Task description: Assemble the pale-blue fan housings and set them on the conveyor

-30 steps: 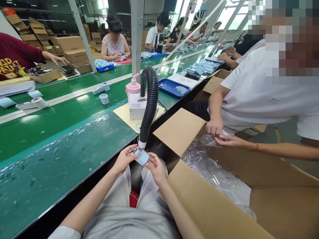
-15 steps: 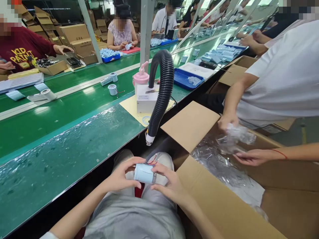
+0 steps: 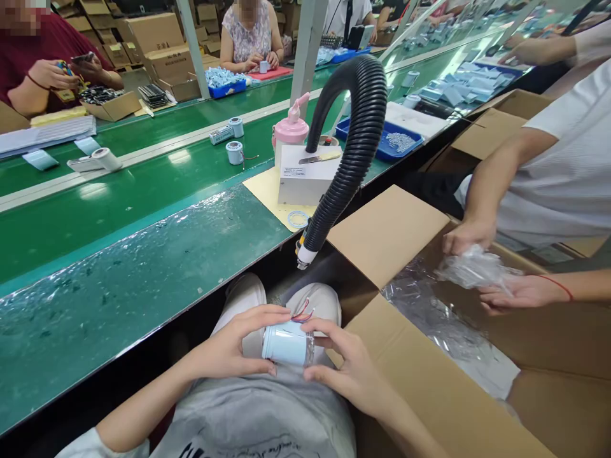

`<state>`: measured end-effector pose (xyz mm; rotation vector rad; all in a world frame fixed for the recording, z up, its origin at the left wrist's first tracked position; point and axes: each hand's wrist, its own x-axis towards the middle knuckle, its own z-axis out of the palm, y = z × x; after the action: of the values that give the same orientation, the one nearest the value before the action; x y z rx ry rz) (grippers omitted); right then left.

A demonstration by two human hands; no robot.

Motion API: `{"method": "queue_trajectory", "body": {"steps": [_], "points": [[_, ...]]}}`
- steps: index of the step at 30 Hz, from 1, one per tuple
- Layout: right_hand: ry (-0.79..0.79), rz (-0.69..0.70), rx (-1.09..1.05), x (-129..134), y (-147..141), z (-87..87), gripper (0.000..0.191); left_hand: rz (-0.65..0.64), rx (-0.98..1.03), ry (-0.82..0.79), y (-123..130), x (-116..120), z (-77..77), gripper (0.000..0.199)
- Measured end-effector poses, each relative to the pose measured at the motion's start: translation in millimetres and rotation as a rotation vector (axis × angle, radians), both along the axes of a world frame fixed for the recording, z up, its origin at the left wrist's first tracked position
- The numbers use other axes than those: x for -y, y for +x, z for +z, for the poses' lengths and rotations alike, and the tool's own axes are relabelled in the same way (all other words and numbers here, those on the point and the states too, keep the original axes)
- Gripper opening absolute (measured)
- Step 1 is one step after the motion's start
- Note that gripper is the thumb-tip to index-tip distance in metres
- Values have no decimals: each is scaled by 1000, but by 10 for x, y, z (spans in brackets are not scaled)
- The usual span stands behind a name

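In the lower centre of the frame, the left hand [image 3: 238, 343] and right hand [image 3: 351, 362] grasped a pale-blue cylinder [image 3: 287, 345] around its ends. It risked slipping if that fingertip pinch slackened; its red wires [image 3: 301, 312], looping upward, might have snagged if it turned.

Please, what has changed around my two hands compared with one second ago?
The light-blue cylinder has moved away from the hose nozzle, back toward you, and its red wires now show on top. Nothing was let go: your left grip and right grip still hold it. The pink-topped bottle and white box stayed in place.
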<state>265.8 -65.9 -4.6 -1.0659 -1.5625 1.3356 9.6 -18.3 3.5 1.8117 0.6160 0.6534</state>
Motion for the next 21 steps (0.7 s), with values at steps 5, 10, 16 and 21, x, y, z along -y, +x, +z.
{"method": "queue_trajectory", "body": {"steps": [5, 10, 16, 21], "points": [[-232, -10, -122, 20, -28, 45, 48, 3, -5, -33, -7, 35, 31, 79], [-370, 8, -239, 17, -79, 40, 52, 1, -21, -42, -29, 61, 53, 80], [-465, 18, -301, -37, -145, 45, 58, 17, -23, -58, -53, 72, 43, 78], [-596, 51, -364, -43, -219, 12, 62, 2, 1, -51, -51, 72, 28, 79]]}}
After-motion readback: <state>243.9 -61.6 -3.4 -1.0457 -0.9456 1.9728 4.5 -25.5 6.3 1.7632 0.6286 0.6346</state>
